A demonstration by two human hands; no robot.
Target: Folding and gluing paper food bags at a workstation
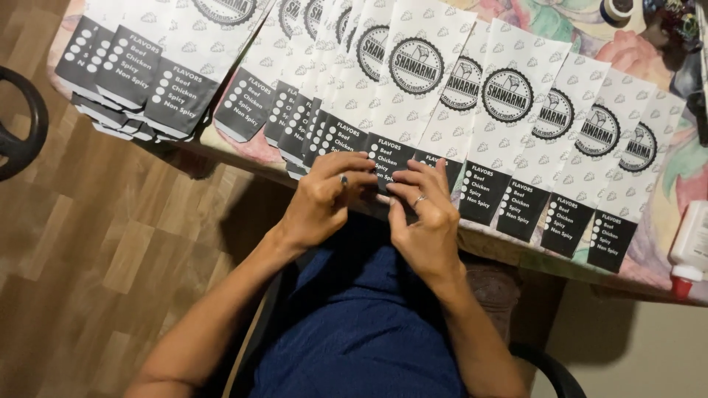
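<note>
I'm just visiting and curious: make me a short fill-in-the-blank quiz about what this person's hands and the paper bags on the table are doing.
1. Both hands, the left hand and the right hand, press on the dark bottom edge of one paper bag at the table's ____ edge.
2. The ring sits on the ____ hand.
3. The row of bags lies overlapped on a ____-patterned tablecloth.
4. The white glue bottle has a ____ cap.

Missing words: near; right; flower; red
</note>
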